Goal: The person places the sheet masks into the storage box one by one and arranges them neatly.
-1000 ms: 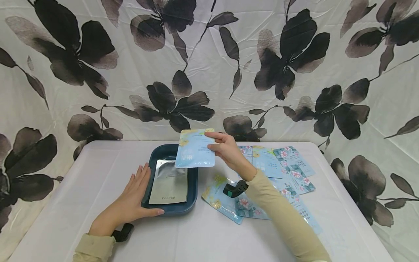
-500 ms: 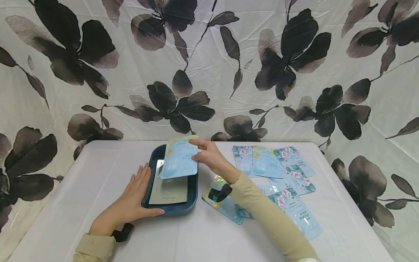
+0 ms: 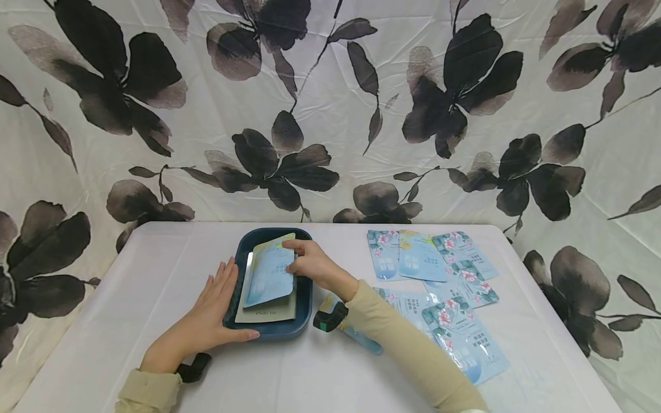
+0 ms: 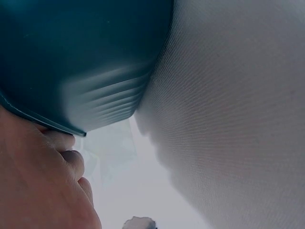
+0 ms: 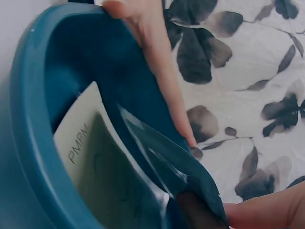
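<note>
My right hand [image 3: 312, 264] pinches the right edge of a light blue sachet [image 3: 269, 272] with yellow flowers, a flat sheet-mask-style packet. It is tilted inside the dark blue tray [image 3: 304, 318], over a pale silver-green packet [image 3: 265, 314] marked PMPM. In the right wrist view, the held sachet [image 5: 176, 162] stands at an angle beside the PMPM packet [image 5: 90, 152]. My left hand [image 3: 212, 312] rests with straight fingers along the tray's left side, thumb at the near corner. In the left wrist view, its fingers [image 4: 71, 162] lie against the tray's outer wall [image 4: 95, 57].
Several blue floral sachets [image 3: 467, 338] lie spread and overlapping on the white table [image 3: 279, 378], right of the tray. Another yellow-flowered sachet [image 3: 364, 339] is partly covered by the right forearm. A floral cloth [image 3: 361, 115] hangs behind the table.
My right hand has carried the blue sachet left, toward me and down into the tray, over the PMPM packet. My left hand has stayed in place.
</note>
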The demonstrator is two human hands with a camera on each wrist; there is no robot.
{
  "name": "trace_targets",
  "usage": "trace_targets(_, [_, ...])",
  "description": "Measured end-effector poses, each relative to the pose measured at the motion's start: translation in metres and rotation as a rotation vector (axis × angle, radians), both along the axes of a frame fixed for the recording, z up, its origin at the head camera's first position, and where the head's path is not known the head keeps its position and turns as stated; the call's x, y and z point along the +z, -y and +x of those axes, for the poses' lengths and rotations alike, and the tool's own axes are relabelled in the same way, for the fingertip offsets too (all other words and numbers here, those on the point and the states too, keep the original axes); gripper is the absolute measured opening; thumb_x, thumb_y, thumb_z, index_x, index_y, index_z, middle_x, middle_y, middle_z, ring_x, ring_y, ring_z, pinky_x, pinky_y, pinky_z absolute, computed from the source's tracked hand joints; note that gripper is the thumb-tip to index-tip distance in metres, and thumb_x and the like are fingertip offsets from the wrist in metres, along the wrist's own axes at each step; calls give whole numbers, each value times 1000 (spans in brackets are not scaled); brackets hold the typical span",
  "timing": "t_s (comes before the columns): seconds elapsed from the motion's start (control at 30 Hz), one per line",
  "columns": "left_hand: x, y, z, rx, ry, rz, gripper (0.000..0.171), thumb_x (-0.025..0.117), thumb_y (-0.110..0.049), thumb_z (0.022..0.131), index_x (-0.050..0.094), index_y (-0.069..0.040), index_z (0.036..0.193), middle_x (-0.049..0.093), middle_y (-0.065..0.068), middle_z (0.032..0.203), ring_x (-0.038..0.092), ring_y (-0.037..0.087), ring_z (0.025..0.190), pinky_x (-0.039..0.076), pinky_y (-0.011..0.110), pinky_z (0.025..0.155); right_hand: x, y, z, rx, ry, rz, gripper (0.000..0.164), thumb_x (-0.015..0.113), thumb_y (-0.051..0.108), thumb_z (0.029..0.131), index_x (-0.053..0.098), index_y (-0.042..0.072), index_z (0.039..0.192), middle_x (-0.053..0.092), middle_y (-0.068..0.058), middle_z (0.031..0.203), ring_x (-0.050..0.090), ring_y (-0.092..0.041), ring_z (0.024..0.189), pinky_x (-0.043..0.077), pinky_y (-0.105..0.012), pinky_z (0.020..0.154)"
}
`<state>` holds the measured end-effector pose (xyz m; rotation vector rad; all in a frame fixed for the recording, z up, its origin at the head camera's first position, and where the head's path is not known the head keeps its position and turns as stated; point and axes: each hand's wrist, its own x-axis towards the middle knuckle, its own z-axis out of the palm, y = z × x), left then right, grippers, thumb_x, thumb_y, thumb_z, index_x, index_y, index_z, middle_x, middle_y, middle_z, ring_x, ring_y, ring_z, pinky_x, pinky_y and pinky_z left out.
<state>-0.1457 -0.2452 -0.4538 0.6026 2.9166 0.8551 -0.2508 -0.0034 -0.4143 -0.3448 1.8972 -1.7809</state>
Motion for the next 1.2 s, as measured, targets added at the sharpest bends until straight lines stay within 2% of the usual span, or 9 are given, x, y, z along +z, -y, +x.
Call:
trace_targets(0.2, [1,1,0,-19,-2,22,134,79,-63,73,-4,-1,157,-16,11,165,-18,30,150,-10,54,118,-10,6,0,73,3,33,69,54,-20,80,40,-6,147,54,-20,135,59,-18,101,54,-29,85])
trace_targets(0.33, [0,1,0,-15,-1,16,134,78,-64,73,-5,-2,158,-17,9,165,-20,27,150,-12,50,119,-12,8,1,120,17,53,73,52,-22,79,36,-7,149,52,-19,137,58,-18,99,52,-26,81])
trace_targets(0.47, [0,0,0,-11,-4,9,134,78,-64,73,-3,-2,158,-17,9,165,-19,27,150,-13,47,119,-11,9,3,150,7,117,74,58,-18,80,35,-6,150,50,-19,138,57,-20,102,52,-30,87])
trace_targets(0.6, [-1,0,0,-12,-12,10,133,79,-63,73,-3,0,157,-16,10,165,-19,27,150,-13,49,119,-7,8,5,176,20,171,75,65,-4,85,30,-4,152,37,-18,150,50,-23,122,46,-40,103])
trace_targets(0.7, [0,0,0,-15,-12,11,134,80,-62,72,-3,0,157,-16,11,165,-19,28,150,-11,51,119,-5,9,8,181,110,135,78,64,3,89,21,-2,155,21,-17,159,37,-28,137,36,-49,111])
trace_targets(0.77, [1,-1,0,-15,-10,12,134,80,-63,72,-4,-1,157,-16,11,165,-19,29,150,-10,53,118,-4,10,10,168,168,102,80,64,5,91,17,-2,156,17,-17,160,32,-30,141,31,-52,114])
trace_targets(0.9, [1,-1,0,-14,-10,14,134,79,-63,72,-3,-1,157,-15,11,165,-17,31,150,-11,53,119,-2,12,13,136,221,63,83,64,7,92,12,-3,156,17,-18,160,33,-29,140,27,-51,116])
trace_targets(1.2, [-3,0,-1,-10,-20,14,134,80,-62,72,-3,0,157,-14,14,165,-18,29,150,-11,50,119,3,6,12,121,207,52,81,62,13,95,12,-4,156,25,-20,157,33,-29,141,25,-52,117])
